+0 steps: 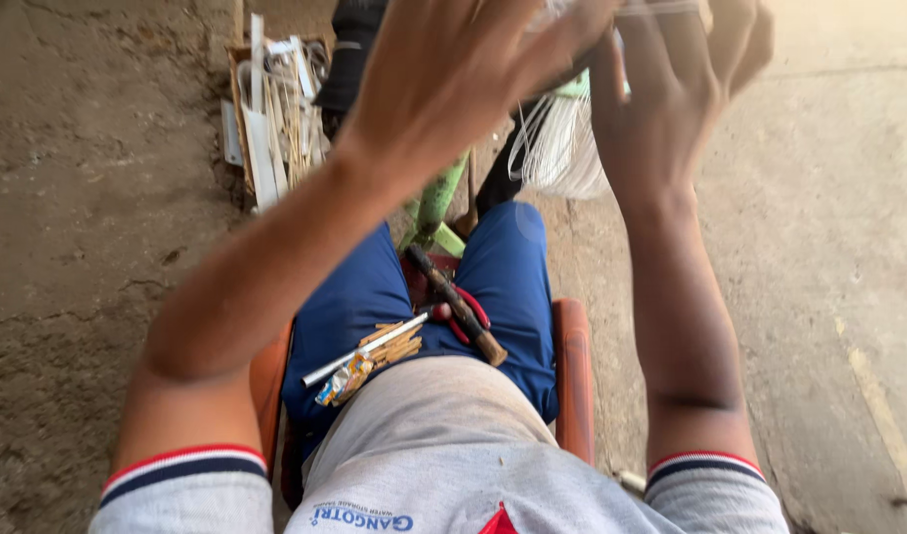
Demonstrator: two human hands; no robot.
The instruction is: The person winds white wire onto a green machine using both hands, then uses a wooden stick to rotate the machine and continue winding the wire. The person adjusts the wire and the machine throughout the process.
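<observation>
Dirt floor behind seated person; left hand (463, 69) fingers spread wide, blurred | right hand (671, 79) grip unclear | white cane strand bundle (562, 148) at seven o'clock of right hand, touching

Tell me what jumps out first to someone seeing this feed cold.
Both bare forearms dominate the frame, raised up and forward: the left hand is blurred with spread fingers, the right hand works at a bundle of white strands at the top centre. On the lap, against the blue trousers, lie a hammer, a white rod and small wooden sticks. A crate of white strips stands on the ground at upper left.
</observation>
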